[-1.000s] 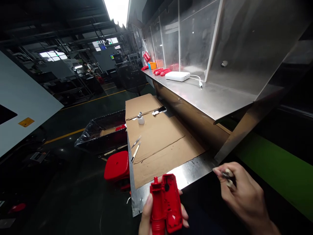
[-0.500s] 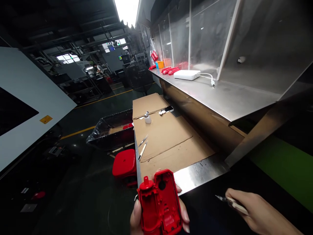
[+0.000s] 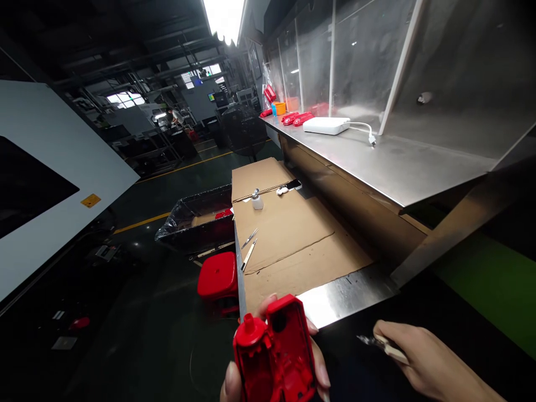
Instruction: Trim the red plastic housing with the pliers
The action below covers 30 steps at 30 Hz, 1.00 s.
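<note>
My left hand (image 3: 320, 365) is wrapped round a red plastic housing (image 3: 274, 357), fingers on both its sides. The housing has two hollow halves side by side, with a round stub at the top of the left one. Off to the right, my right hand (image 3: 412, 349) is closed on a small knife (image 3: 389, 347) with a cream handle, its metal tip pointing left towards the housing. The tip is apart from the housing and slightly blurred.
On the cardboard-covered bench (image 3: 288, 223) lie a cream-handled cutter (image 3: 249, 255), tweezers (image 3: 250, 238) and a small dispenser bottle (image 3: 257, 200). A steel shelf (image 3: 393, 167) carries a white box (image 3: 326, 125) and red parts. Left are a red stool (image 3: 218, 273) and a black-lined bin (image 3: 196, 209).
The red housing has tilted in my left hand, so its inside lies more in shadow. My right hand with the knife has come slightly left. The view has shifted a little.
</note>
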Motion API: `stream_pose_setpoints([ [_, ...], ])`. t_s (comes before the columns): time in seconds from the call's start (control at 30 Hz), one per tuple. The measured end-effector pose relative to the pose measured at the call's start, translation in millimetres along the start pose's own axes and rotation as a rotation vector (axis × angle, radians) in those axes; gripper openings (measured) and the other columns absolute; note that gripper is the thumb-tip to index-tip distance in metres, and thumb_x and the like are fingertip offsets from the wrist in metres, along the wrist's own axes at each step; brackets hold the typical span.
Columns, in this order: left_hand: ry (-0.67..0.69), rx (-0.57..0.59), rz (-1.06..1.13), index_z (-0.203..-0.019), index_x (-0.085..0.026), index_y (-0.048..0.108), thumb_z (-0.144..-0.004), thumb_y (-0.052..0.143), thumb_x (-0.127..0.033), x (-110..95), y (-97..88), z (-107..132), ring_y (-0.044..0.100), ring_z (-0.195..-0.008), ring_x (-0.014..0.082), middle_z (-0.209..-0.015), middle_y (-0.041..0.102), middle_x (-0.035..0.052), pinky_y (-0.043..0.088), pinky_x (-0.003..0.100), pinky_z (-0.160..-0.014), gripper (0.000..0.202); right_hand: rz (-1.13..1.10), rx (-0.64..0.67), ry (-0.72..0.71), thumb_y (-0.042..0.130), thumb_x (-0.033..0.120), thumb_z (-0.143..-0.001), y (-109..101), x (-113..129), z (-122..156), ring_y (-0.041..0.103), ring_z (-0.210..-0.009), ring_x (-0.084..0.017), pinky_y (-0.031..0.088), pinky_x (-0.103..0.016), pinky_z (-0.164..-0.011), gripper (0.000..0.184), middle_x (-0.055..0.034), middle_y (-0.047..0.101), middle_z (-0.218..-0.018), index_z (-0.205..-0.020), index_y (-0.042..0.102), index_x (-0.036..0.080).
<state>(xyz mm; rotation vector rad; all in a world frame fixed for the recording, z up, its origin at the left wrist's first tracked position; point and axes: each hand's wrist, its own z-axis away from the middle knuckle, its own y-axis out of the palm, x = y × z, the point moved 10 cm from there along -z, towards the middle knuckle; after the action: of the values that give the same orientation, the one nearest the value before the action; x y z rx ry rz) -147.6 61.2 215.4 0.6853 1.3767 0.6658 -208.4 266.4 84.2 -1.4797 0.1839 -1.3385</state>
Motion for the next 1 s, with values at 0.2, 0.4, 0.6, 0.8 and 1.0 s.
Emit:
stream_pose_setpoints([
  [0.2, 0.000, -0.003, -0.029, -0.122, -0.030, 0.065, -0.074, 0.062, -0.069, -1, 1.7, 1, 0.056, -0.071, 0.0290, -0.111, 0.062, 0.0137, 0.043, 0.037, -0.055, 0.062, -0.030, -0.094, -0.093, 0.047, 0.008, -0.081, -5, 9, 3, 0.054, -0.062, -0.016, 0.037, -0.026, -0.058, 0.016, 0.0029, 0.057, -0.070, -0.077, 0.044, 0.023],
  [0.4, -0.047, 0.050, -0.009, -0.119, -0.018, 0.066, -0.081, 0.056, -0.070, 5, 14.0, -9, 0.060, -0.072, 0.0283, -0.096, 0.066, 0.0184, 0.044, 0.033, -0.063, 0.065, -0.013, 0.031, -0.020, 0.046, 0.008, -0.082, 11, 2, -1, 0.052, -0.068, -0.016, 0.036, -0.028, -0.062, 0.016, 0.0025, 0.057, -0.076, -0.078, 0.041, 0.023],
  [0.6, 0.030, 0.075, 0.128, -0.122, -0.002, 0.064, -0.099, 0.028, -0.060, 5, 15.2, -20, 0.063, -0.079, 0.0270, -0.092, 0.066, 0.0227, 0.049, 0.031, -0.075, 0.072, 0.006, 0.071, -0.004, 0.042, 0.008, -0.083, 15, 3, -1, 0.049, -0.069, -0.016, 0.033, -0.029, -0.063, 0.016, 0.0026, 0.055, -0.076, -0.078, 0.038, 0.023],
  [0.8, 0.051, -0.121, 0.125, -0.110, 0.000, 0.071, -0.100, -0.001, -0.050, 3, 9.0, -21, 0.062, -0.071, 0.0250, -0.082, 0.065, 0.0231, 0.051, 0.028, -0.067, 0.089, -0.014, 0.029, -0.026, 0.045, 0.007, -0.081, 17, 0, -3, 0.050, -0.066, -0.015, 0.033, -0.028, -0.061, 0.016, 0.0022, 0.055, -0.075, -0.077, 0.040, 0.022],
  [1.0, 0.049, -0.182, 0.139, -0.107, 0.004, 0.071, -0.101, 0.005, -0.049, 2, 9.2, -20, 0.062, -0.070, 0.0243, -0.079, 0.064, 0.0236, 0.053, 0.028, -0.065, 0.084, -0.008, 0.049, -0.002, 0.046, 0.010, -0.082, 18, 0, -4, 0.050, -0.068, -0.015, 0.034, -0.028, -0.062, 0.015, 0.0020, 0.056, -0.077, -0.077, 0.040, 0.023],
])
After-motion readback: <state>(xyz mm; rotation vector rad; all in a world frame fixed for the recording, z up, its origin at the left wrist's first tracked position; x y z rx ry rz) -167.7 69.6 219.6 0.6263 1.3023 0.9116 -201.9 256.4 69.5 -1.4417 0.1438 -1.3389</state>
